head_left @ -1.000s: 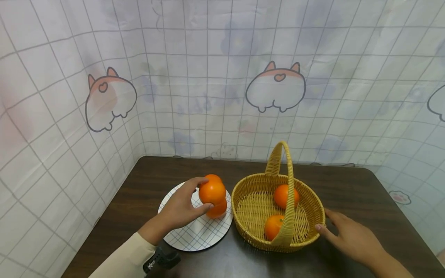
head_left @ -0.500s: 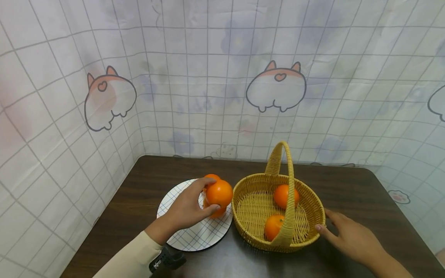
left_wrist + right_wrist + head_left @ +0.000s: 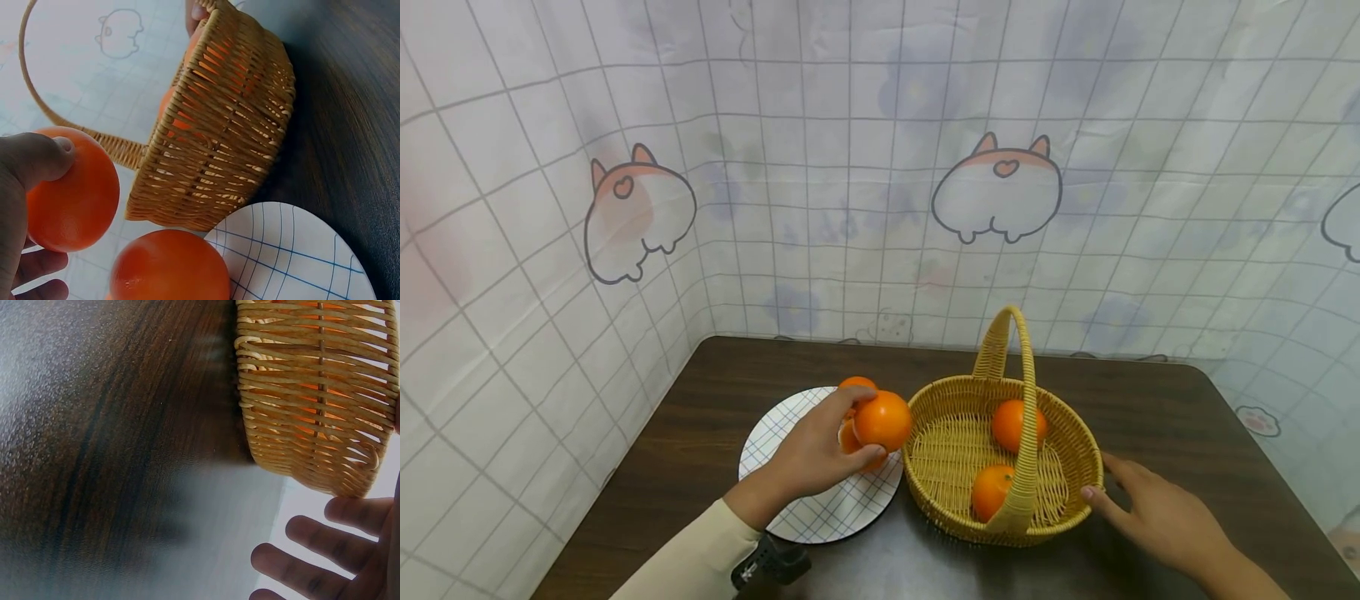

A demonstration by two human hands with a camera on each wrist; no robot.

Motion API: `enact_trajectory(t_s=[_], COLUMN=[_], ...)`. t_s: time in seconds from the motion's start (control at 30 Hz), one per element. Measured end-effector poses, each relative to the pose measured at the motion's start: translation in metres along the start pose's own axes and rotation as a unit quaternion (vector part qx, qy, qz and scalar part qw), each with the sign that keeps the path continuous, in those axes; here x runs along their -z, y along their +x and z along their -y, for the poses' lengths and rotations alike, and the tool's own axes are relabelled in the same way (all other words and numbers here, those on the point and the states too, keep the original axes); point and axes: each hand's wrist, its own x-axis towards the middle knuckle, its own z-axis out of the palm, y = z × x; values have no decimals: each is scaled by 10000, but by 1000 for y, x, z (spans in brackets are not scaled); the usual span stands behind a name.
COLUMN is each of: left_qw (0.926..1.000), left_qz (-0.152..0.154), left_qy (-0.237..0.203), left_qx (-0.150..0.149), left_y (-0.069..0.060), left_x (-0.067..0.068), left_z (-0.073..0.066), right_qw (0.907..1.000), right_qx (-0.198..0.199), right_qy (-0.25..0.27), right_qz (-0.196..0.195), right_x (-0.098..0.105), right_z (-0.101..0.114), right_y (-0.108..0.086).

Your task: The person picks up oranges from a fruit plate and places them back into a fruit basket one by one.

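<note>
Orange in the grip [image 3: 887, 422]: round and glossy, held up over the right edge of the white plate [image 3: 827, 521], just beside the left rim of the wicker basket [image 3: 947, 450].
Left hand [image 3: 808, 454]: clamped on that orange, thumb on the near side, fingers on the far side.
Fruit on plate: at least two more oranges [image 3: 856, 382], partly hidden by the hand and the held one.
Fruit in basket: one orange towards the back [image 3: 1007, 423], another at the front [image 3: 990, 492], each partly behind the handle [image 3: 992, 354].
Basket stance: upright, its handle arching over the top.
Right hand [image 3: 1165, 517]: fingers apart and nearly straight, thumb at the right rim, one fingertip against the woven side.
Left cuff: cream sleeve [image 3: 692, 554] with a black wrist device [image 3: 767, 564].
Tabletop [image 3: 1150, 408]: dark wood grain, under plate and basket.
Backdrop [image 3: 850, 167]: white cloth, grey grid, cartoon animals seen from behind.
</note>
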Motion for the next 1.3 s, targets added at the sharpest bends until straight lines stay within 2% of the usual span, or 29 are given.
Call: enact_trajectory(t_s=[0.3,0.9,1.3], left_qw=[10000,9999,9997], left_qz=[31,91,222], left_qy=[18,93,-4], left_qx=[20,-20,40], left_y=[2,7,8], left_x=[-4,-13,-14], left_z=[-2,-7,-12], right_qw=[10000,10000,10000], right_qx=[26,2,15], right_qy=[-9,10,0], right_qz=[-79,40,-31], right_x=[-1,1,-1], right_z=[1,1,0], right_y=[0,0,0])
